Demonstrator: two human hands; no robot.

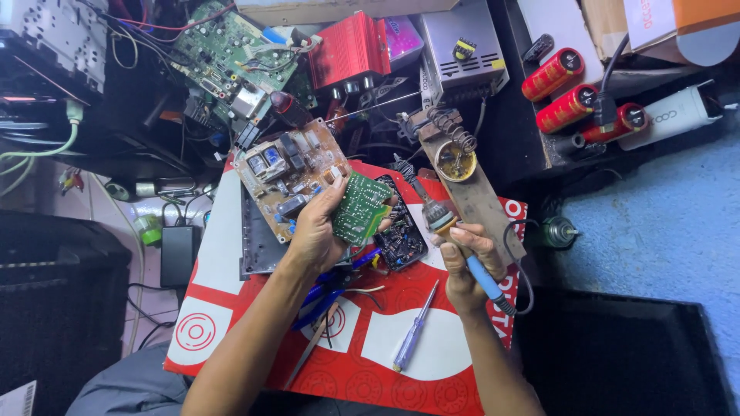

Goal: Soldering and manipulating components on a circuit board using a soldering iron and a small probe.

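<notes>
My left hand is closed around a small green circuit board, thumb across its face and fingers curled behind the edge, holding it tilted above the red and white printed sheet that covers the work surface. The board is flat and rectangular, its matte green side speckled with fine pale markings. My right hand is wrapped tight on a soldering iron with a smooth blue plastic handle and an orange collar; its dark metal tip points up toward the board, just beside the board's right edge. A black cord loops from the handle's end.

Just behind the left hand lies a tan circuit board crowded with blocky blue and grey components. A worn wooden stand with a coiled wire spring and a round tin sits next to the iron (its surface looks scorched and grimy). A screwdriver with a translucent bluish handle lies on the sheet below my hands. Three glossy red cylindrical capacitors rest well apart at the upper right
</notes>
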